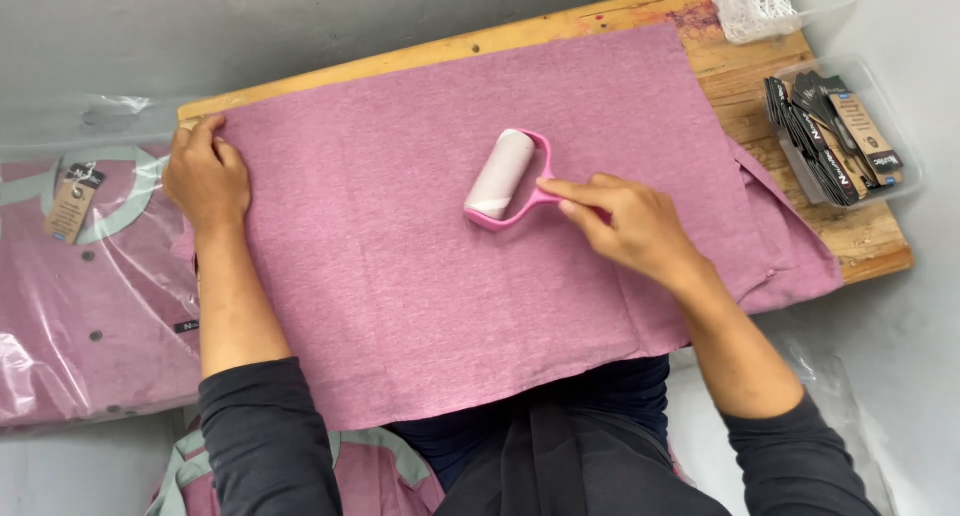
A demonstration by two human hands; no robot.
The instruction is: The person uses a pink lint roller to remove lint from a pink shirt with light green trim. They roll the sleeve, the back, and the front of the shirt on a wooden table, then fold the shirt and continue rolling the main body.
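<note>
A pink-framed lint roller [505,179] w/ a pale roll is laid on the pink fabric [420,276], approx. at the centre of the cloth, its roll tilted diagonally, upper end toward the far edge. Its pink handle is gripped by the right hand [625,226]: fingers are closed round the handle, index finger stretched along it toward the roll. The handle itself is mostly hidden under the fingers.

The fabric is spread flat over a wooden table [860,241], covering most of the top; the near edge is hung over the table's front, toward the person. A folded part w/ a seam is seen at the right side, past the right wrist. The left hand [207,174] is pressed flat on the far-left corner of the cloth, fingers curled at the edge, nothing being gripped as such; the cloth is pinned under palm & fingers.

Both forearms are bare, dark sleeves pushed up to the elbows.

To the left, just beside the table, a bagged pink garment [90,296] w/ grey-green trim, buttons & a hang tag is lain in clear plastic. At the right end of the table, 1 clear tray of dark tags [835,136] is set, partly over the edge. At the far right corner, a clear container of white string-like bits [755,1] is seen, cut off by the frame.
</note>
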